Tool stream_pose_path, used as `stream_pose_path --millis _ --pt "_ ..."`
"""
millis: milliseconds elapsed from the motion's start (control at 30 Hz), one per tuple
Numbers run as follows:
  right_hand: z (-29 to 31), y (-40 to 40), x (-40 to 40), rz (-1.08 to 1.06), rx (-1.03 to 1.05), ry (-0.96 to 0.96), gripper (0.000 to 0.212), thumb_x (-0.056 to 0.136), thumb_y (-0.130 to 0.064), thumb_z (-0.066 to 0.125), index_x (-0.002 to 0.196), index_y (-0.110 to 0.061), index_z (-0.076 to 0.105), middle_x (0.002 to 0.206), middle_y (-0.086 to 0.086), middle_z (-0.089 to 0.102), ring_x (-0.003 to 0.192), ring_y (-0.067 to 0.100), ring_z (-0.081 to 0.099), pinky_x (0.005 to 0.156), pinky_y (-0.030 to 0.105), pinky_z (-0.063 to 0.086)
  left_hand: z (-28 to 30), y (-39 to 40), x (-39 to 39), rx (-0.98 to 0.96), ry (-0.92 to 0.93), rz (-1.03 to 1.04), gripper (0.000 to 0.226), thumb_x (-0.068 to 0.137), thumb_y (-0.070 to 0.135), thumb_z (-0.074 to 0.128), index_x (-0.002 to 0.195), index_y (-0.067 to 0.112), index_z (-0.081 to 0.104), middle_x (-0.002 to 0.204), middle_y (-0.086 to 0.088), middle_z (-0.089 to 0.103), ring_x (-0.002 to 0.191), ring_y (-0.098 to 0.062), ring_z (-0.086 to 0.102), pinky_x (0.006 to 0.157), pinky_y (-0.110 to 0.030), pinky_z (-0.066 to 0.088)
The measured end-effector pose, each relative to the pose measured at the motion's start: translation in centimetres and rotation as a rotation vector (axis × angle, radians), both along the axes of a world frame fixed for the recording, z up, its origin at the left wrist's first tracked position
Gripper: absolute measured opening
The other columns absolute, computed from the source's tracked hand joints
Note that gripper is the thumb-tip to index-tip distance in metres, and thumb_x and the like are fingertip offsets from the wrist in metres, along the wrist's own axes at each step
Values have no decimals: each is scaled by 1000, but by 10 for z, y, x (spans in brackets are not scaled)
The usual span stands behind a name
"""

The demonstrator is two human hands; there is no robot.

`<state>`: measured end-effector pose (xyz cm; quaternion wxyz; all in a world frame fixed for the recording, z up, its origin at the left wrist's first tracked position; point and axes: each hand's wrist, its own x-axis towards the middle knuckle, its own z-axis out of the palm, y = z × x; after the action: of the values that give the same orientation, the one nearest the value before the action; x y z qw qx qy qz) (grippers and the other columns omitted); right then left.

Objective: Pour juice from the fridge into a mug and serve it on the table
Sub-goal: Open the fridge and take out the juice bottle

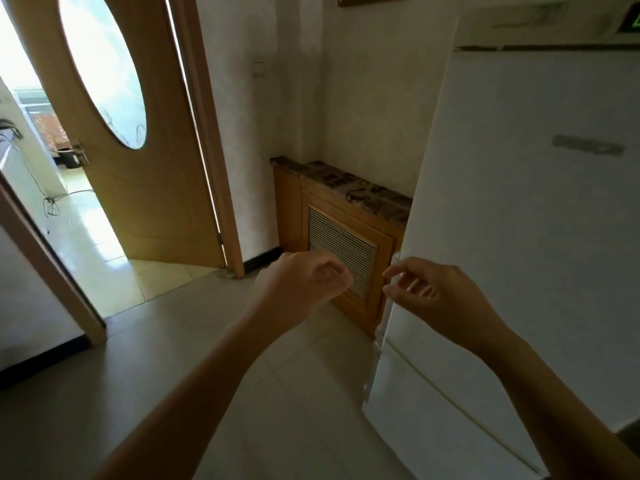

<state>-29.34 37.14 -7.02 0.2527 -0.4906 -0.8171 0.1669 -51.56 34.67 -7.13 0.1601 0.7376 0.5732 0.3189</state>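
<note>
— White enamel fills the right of the view: the fridge (519,237), door closed, so the juice is presumably inside it and out of sight. No mug or table shows.

— Which hand is nearer?

— The right hand (440,292). Its fingers (398,271) are loosely spread and reach toward the door's left edge, where a pale handle strip (389,306) runs top to bottom. They hold nothing. Motion blur makes it hard to tell whether the tips already touch the strip or hang just beside it.

— And the other?

— The left hand (304,282) hovers a little to the left of that edge, in front of a wooden radiator cover (346,237), fingers curled inward around nothing.

— So the move turns on what?

— On that upright edge lying straight ahead of the right fingertips; a pull there would likely swing the door toward the person's right.

— Any writing?

— A grey badge (587,147) sits high on the door, smeared beyond reading. A green-lit mark (633,19) at the top corner is cut off. A wooden door (145,133) with an oval glass pane stands open at left.
</note>
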Motion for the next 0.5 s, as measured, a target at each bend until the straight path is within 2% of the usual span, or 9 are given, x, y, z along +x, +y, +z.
stream_pose_path --millis 200,300,367,500 --pt "-24 67 -39 -109 -80 -19 23 85 -42 58 104 -29 61 87 -12 66 75 1 62 70 19 54 -17 90 -52 -63 -65 -90 23 84 52 57 95 35 69 87 19 71 84 5 65 80 -33 58" --pt "-41 94 -53 -203 -112 -28 19 85 -42 58 102 -32 61 86 -16 65 76 0 62 72 20 54 -31 137 -68 -129 -77 -159 24 80 55 57 93 38 69 87 22 71 86 6 65 82 -37 58" --pt "-49 111 -62 -277 -130 -19 17 85 -42 59 101 -36 60 83 -21 62 76 -3 61 72 18 52 -39 168 -75 -152 -79 -244 25 78 56 56 92 39 69 86 24 71 85 7 65 82 -38 57" --pt "-62 144 -78 -438 -181 8 20 85 -43 59 103 -36 59 81 -27 57 77 -5 59 70 16 48 -43 225 -83 -195 -16 -455 14 87 47 59 93 38 67 87 21 69 84 5 64 80 -37 57"
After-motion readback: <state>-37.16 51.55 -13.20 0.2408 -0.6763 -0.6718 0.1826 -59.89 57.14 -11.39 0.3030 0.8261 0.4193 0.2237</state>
